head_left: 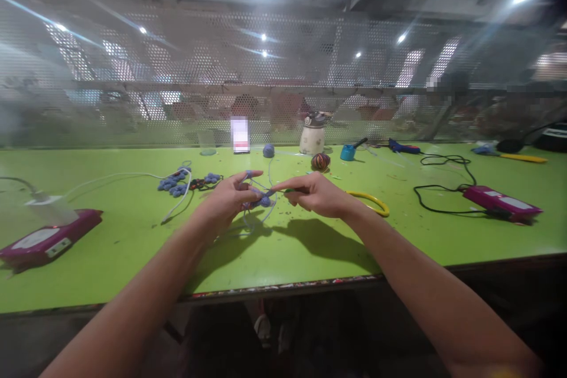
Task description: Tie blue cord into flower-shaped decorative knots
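Observation:
Above the green table, my left hand (233, 194) pinches a small blue-purple crochet piece (264, 201), with yarn looped over its raised index finger. My right hand (319, 195) is closed round a crochet hook (289, 191) whose green handle shows at the fingers; its tip meets the crochet piece. A strand of yarn runs up from the work toward a blue-purple yarn ball (268, 150). Loose yarn hangs beneath my left hand. Beyond that hand lie blue-purple crocheted pieces (177, 182) on the table.
A phone (240, 134) stands at the back beside a clear cup (207, 143). A multicoloured yarn ball (320, 162), white jar (312, 139), blue pot (348, 152) and yellow ring (376, 204) lie right of centre. Power strips (48, 239) with cables flank both sides. A perforated screen (283, 71) rises behind.

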{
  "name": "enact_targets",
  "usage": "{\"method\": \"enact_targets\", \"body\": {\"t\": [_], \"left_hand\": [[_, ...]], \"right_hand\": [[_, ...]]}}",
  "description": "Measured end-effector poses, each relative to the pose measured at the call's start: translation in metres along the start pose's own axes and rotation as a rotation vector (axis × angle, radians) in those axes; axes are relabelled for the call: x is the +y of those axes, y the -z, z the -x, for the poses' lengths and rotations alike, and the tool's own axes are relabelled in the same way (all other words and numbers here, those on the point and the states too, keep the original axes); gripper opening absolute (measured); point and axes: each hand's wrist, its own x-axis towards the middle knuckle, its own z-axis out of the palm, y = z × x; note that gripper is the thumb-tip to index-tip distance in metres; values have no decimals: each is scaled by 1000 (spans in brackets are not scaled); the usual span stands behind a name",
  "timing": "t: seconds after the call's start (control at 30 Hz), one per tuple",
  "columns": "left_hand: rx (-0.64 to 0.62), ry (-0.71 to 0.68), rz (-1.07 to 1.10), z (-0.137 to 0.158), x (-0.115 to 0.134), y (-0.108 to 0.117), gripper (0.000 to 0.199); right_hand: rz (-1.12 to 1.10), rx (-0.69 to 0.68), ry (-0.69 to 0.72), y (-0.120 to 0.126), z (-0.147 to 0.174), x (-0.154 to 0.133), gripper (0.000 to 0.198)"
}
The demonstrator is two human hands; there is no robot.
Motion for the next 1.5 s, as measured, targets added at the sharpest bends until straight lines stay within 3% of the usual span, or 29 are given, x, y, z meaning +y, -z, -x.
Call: {"method": "enact_targets", "body": {"t": [0.4,0.57,1.0,1.5], "left_hand": [[-102,9,86,5,2,1,97],[-100,38,82,3,2,2,88],[-81,70,14,3,5,2,67],[-57,35,-97,2,2,1,72]], "right_hand": [[-327,-45,-65,2,-1,2,36],[-371,-101,-24,6,1,1,35],[64,-148,44,10,4,-6,37],[337,-106,130,4,4,-3,37]]}}
